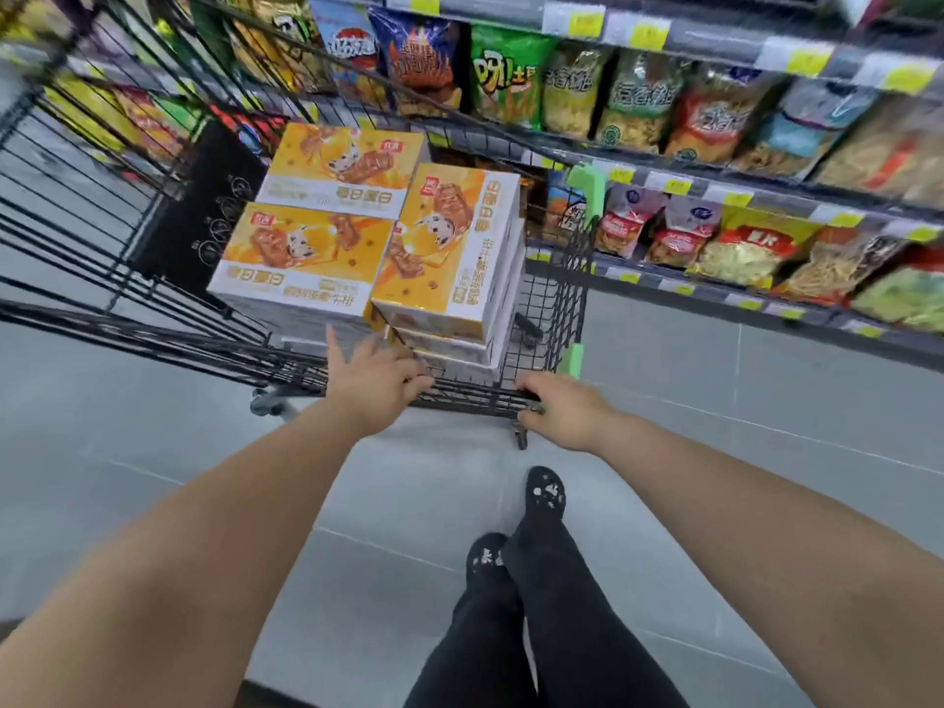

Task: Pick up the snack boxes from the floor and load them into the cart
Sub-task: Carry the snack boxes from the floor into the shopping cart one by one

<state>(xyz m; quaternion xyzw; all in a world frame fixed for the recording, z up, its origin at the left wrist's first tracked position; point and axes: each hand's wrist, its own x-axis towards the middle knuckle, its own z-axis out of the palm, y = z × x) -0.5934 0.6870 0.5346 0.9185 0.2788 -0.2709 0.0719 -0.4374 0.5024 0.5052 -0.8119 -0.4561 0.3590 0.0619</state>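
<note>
Head view: a person stands at the near end of a black wire cart point(475, 398), both bare arms stretched forward from the lower corners of the frame.
Left hand point(375, 385): at frame centre, on the cart's near rim; one finger points straight up toward the boxes. The others bend over the top wire and seem to hold it, though blur hides the contact.
Right hand point(562, 411): just right of centre, knuckles up, fingers curled tight round the same rim wire.
Snack boxes point(306, 258): orange and white, all inside the cart, above the hands in the frame. Two lie flat, one behind the other, on the left. A stack stands beside them on the right, its top box tilted.
Shelves point(715, 120): across the upper right, packed with snack bags.
Floor point(153, 452): grey tiles.
Legs point(536, 605): black-clad, bottom centre.
</note>
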